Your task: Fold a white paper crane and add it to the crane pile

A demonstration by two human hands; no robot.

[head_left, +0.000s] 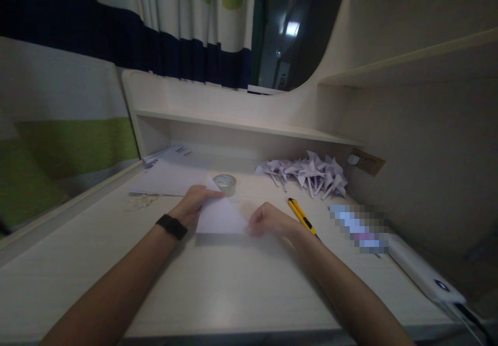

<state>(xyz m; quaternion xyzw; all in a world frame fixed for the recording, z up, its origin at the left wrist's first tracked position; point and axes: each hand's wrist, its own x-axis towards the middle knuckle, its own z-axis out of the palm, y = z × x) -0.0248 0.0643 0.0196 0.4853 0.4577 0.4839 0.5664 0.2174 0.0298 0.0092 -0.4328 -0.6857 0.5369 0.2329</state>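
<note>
A white sheet of paper (221,219), folded into a triangle, is held just over the desk between my hands. My left hand (196,201) pinches its upper left part, thumb on top and the other fingers partly hidden behind it. At the lower right corner of the paper, my right hand (266,220) has its fingers curled together, slightly blurred, gripping that corner. A roll of clear tape (224,184) lies just behind the paper. Right of my right hand rests a yellow utility knife (301,215).
Several paper pinwheels (311,172) are heaped at the back right. A stack of white paper (167,172) lies at the back left, with small pale bits (142,202) before it. A blurred-out device (358,229) and a white box-like unit with a cable (424,273) sit at right.
</note>
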